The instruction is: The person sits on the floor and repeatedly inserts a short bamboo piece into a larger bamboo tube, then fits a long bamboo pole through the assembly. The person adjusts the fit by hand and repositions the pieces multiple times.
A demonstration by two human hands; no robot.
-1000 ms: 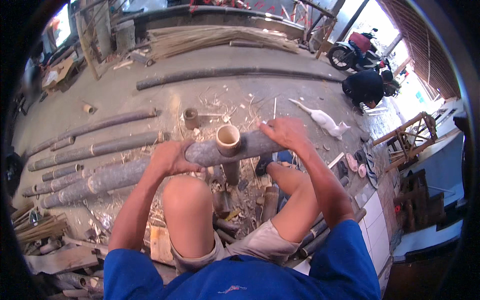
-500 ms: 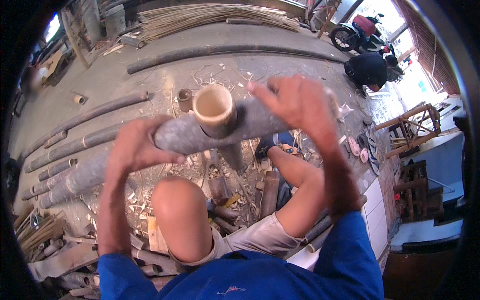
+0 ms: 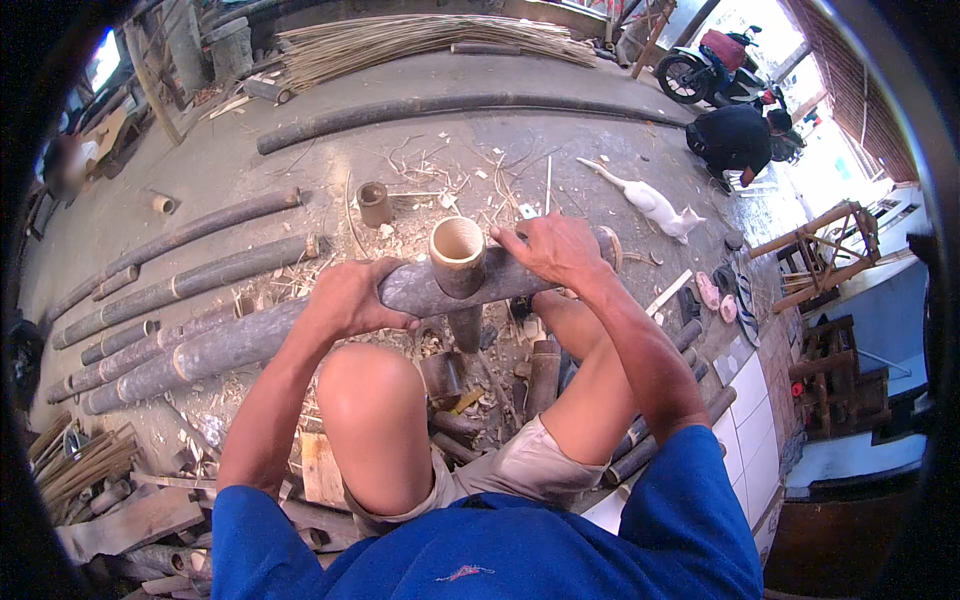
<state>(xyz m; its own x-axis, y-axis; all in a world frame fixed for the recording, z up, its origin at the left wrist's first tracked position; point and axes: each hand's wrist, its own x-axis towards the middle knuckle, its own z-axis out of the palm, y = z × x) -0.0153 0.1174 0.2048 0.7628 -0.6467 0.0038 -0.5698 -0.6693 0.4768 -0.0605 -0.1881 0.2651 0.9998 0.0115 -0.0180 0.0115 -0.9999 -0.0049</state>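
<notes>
A long, thick, dark bamboo pole (image 3: 250, 332) slants across in front of my knees, its left part reaching down toward the floor. Through a hole near its right end passes a short bamboo tube (image 3: 459, 270). The pale, open mouth of the tube points up, and its narrower lower part shows below the pole. My left hand (image 3: 352, 298) is wrapped over the pole left of the tube, thumb along the near side. Right of the tube, my right hand (image 3: 556, 246) grips the pole near its end, thumb close to the tube's rim.
Wood shavings cover the floor around my feet. Several bamboo poles (image 3: 190, 285) lie at the left, with one long pole (image 3: 400, 112) farther off. A short bamboo piece (image 3: 374, 204) stands beyond the tube. A white cat (image 3: 652, 203) and a crouching person (image 3: 735, 140) are at the right.
The pole and its tube have come down, nearer to me and slightly right, with both hands still on the pole. The cat, mostly covered before, now shows.
</notes>
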